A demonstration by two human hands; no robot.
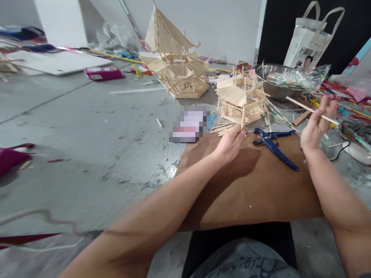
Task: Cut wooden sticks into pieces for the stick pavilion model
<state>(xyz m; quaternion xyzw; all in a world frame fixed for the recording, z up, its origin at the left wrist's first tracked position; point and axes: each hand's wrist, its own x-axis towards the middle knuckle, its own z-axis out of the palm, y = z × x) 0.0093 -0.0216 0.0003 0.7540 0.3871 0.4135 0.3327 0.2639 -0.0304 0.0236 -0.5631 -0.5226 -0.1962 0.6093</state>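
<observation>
My left hand (pixel 230 144) is closed in a pinch, with a thin wooden stick (pixel 243 116) rising from its fingertips in front of the small stick pavilion (pixel 233 94). On the right, my right hand (pixel 314 129) is raised and holds another wooden stick (pixel 303 106) between thumb and fingers, its other fingers spread. Blue-handled cutters (pixel 275 148) lie on the brown board (pixel 261 193) between both hands. Loose cut sticks (pixel 223 128) lie just beyond my left hand.
A taller stick pagoda (pixel 176 58) stands behind. At the back right are a metal bowl (pixel 286 92) with bagged sticks and a white tote bag (pixel 307 42). A blurred phone-like slab (pixel 188 123) lies left of the pavilion. A white glue gun (pixel 358 151) seems to lie far right.
</observation>
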